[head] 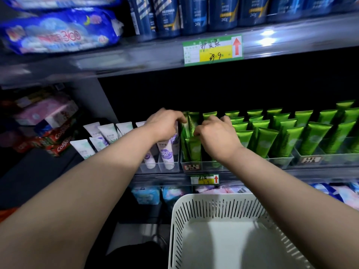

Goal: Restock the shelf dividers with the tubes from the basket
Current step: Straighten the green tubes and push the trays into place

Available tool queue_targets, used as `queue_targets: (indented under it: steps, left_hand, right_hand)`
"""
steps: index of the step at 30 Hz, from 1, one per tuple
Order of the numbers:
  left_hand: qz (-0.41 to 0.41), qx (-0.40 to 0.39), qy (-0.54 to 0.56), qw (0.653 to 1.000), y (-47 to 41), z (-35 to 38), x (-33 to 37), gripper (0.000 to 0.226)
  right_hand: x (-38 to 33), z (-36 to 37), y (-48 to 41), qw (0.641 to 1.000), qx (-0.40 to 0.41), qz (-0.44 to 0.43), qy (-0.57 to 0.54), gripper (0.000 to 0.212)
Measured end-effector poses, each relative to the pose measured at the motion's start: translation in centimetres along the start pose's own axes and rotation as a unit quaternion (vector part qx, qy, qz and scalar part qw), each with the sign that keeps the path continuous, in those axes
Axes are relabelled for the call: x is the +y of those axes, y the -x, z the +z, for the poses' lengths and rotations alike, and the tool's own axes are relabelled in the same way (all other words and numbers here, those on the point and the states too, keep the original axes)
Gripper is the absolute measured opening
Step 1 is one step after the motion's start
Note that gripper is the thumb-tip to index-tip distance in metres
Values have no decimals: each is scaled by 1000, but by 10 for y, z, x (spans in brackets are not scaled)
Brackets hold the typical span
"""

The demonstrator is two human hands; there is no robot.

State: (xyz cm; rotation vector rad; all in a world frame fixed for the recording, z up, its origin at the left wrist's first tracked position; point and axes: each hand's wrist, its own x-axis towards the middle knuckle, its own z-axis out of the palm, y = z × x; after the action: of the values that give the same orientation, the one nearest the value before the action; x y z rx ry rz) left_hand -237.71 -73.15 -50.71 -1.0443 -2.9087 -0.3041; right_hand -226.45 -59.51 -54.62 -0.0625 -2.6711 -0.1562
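The fingertips of the left hand [165, 123] and right hand [215, 133] are hidden among the green tubes [194, 148] standing in the clear shelf dividers [202, 166], so it cannot be told whether either grip is closed on a tube. The white basket [194, 210] below is cut off by the frame, and no tubes are seen inside. The shelf [155, 61] overhead is blurred, its price tag [212, 50] hard to read, and the back is dark.
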Motion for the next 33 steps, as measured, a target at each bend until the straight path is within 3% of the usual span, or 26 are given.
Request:
queue_targets:
  steps: [4,11,16,33]
  left_hand:
    - [7,-1,-32,999,-4,5,7,25]
    - [-11,23,-85,996,-8,14,16,29]
    - [-26,0,-31,999,-6,14,15,33]
    - [23,68,-5,997,-11,25,26,18]
  right_hand:
    - [4,5,2,1000,22,6,12,22]
    - [4,7,4,999,31,-5,14,20]
    - [4,3,5,1000,17,-5,4,23]
    - [4,4,6,999,45,6,26,26]
